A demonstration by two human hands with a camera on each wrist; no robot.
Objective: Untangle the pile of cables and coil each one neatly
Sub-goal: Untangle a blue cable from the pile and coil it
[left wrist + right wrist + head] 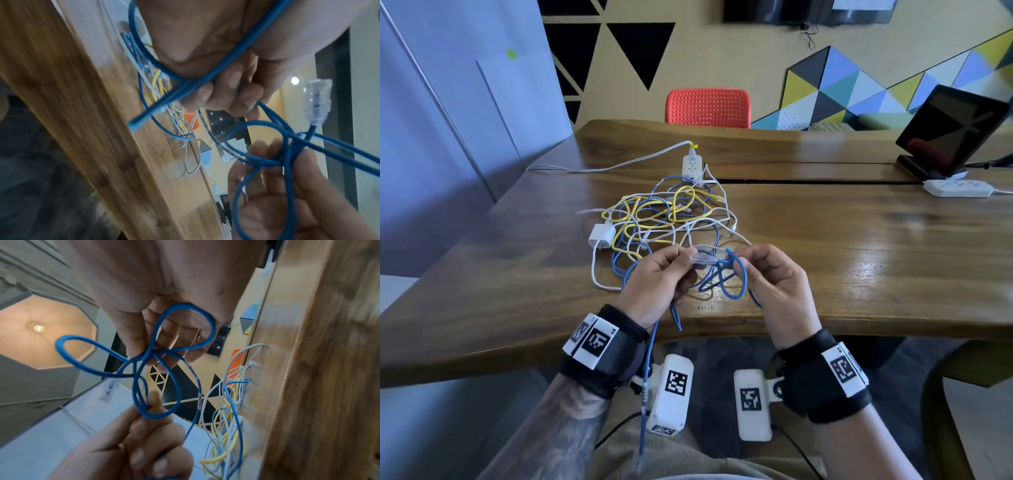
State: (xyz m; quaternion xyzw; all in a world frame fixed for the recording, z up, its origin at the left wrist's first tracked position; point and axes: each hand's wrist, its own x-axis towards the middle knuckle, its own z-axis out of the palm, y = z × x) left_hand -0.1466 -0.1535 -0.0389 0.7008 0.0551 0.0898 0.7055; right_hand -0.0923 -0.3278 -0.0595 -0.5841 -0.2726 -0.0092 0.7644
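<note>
Wooden table [825, 240] under patterned wall, worked at its near edge. Both hands held one blue cable [722, 279] just above that edge: left hand [654, 284] curled round its strands, clear plug [700, 258] jutting past its fingertips toward the right hand [774, 284], whose fingers pinched the knot's crossing, probably to steady it while loops were loosened. Plug lay roughly crosswise, hand to hand. Beyond the fingers lay the tangled pile [664, 216], the blue cable trailing into it.
</note>
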